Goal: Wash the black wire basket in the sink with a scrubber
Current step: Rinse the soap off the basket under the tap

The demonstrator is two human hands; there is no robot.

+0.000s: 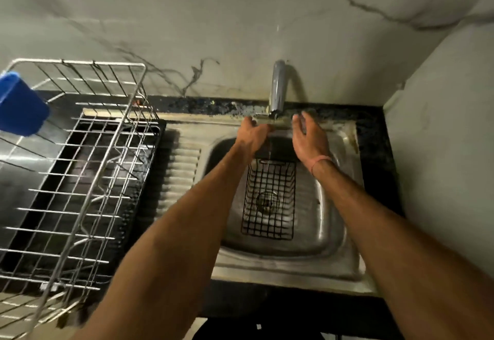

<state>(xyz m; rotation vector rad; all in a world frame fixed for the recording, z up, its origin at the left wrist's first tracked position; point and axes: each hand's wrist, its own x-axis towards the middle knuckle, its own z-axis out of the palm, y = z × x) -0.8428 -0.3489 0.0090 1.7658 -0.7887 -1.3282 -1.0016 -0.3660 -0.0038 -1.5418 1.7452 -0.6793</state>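
Note:
The black wire basket [268, 200] lies flat in the steel sink [328, 235], over the drain. A thin stream of water runs from the grey tap [278, 85] onto the basket's far end. My left hand [252, 135] reaches under the spout at the sink's back rim, fingers curled, with nothing visible in it. My right hand [308, 139] hovers just right of the stream, fingers apart and empty, with a pink band on its wrist. Both hands are above the basket and apart from it. No scrubber is visible.
A large silver wire dish rack [80, 168] stands on a black tray on the left counter, with a blue plastic container [20, 105] hung on its far corner. The ribbed drainboard [181, 168] lies between rack and sink. Marble walls close in behind and to the right.

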